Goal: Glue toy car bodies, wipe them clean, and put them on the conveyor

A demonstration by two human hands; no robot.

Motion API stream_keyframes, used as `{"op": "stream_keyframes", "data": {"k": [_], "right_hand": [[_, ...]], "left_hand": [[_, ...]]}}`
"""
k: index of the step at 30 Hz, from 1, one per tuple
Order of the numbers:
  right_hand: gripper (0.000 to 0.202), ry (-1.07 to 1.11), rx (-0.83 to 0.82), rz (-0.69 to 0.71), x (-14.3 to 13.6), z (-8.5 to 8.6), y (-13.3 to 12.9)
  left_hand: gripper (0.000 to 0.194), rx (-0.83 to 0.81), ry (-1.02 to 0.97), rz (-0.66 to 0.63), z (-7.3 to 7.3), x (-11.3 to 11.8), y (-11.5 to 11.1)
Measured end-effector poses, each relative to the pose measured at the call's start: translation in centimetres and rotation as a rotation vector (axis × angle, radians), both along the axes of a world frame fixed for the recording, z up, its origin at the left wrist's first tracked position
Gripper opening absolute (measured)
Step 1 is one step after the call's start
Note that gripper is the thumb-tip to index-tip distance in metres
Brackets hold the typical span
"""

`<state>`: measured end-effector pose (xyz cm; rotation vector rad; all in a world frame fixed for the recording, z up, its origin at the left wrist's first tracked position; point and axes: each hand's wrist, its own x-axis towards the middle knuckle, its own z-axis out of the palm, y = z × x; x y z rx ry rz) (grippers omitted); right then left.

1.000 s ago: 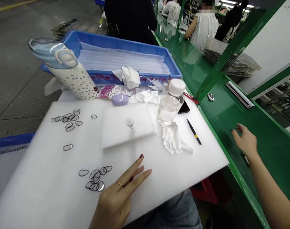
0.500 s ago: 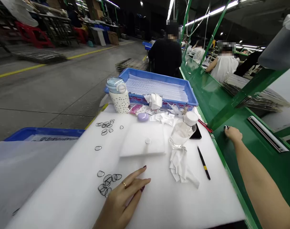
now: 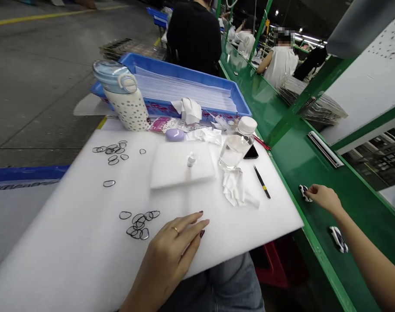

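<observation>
My left hand point(image 3: 171, 247) hovers or rests over the front of the white foam sheet point(image 3: 80, 242), fingers stretched out and holding nothing. Left of it lies a cluster of thin black-rimmed rings point(image 3: 139, 225). Over on the green bench, my right hand point(image 3: 325, 199) pinches the edge of a small white-and-dark toy car point(image 3: 303, 193), which sits on the surface. A second toy car point(image 3: 339, 239) lies nearer me, beside my right forearm. On a smaller foam block point(image 3: 171, 167) in the middle stands a tiny clear-and-white piece point(image 3: 191, 159).
Behind the block stand a dotted tumbler point(image 3: 129, 106), a purple oval case point(image 3: 175, 135) and a blue tray point(image 3: 191, 78). A clear bottle point(image 3: 234, 149), crumpled tissue point(image 3: 233, 186) and tweezers point(image 3: 261, 182) lie to the right. A green post point(image 3: 288, 119) rises from the bench point(image 3: 282, 162).
The view has turned right and down. My right hand has come nearer along the bench; the toy car at its fingers and another one now show. My left hand stays spread.
</observation>
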<state>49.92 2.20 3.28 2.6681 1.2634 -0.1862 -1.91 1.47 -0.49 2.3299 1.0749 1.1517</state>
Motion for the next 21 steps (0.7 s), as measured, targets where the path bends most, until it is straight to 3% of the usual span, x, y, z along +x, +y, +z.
{"op": "stream_keyframes", "data": {"k": [3, 6, 10, 13, 15, 17, 19, 21], "right_hand": [[0.019, 0.01, 0.02, -0.031, -0.8, -0.6, -2.0], [0.019, -0.013, 0.037, -0.04, -1.5, -0.5, -2.5], [0.022, -0.084, 0.072, -0.013, -2.9, 1.2, -1.2], [0.032, -0.153, 0.209, 0.065, -7.0, 2.3, 0.2], [0.032, -0.097, 0.404, 0.32, -12.1, 2.4, 0.7], [0.025, 0.115, 0.553, 0.798, -18.4, 2.3, 0.9], [0.019, 0.408, 0.431, 1.267, -24.3, 2.3, 1.4], [0.018, 0.561, 0.322, 1.472, -28.5, 2.8, 2.2]], "left_hand": [[0.025, -0.064, -0.065, -0.082, 0.3, 0.2, -0.4], [0.025, -0.087, -0.097, -0.075, 0.2, 0.1, -0.8], [0.026, -0.096, -0.094, -0.051, -0.1, -0.1, -1.1], [0.028, -0.116, -0.061, -0.072, -0.2, 0.0, -1.1], [0.039, -0.126, -0.019, -0.048, -0.2, 0.2, -1.1], [0.056, -0.128, 0.028, 0.003, -0.3, 0.2, -1.0], [0.069, -0.123, 0.061, 0.06, -0.3, 0.2, -1.0], [0.07, -0.119, 0.059, 0.087, -0.4, 0.3, -1.3]]}}
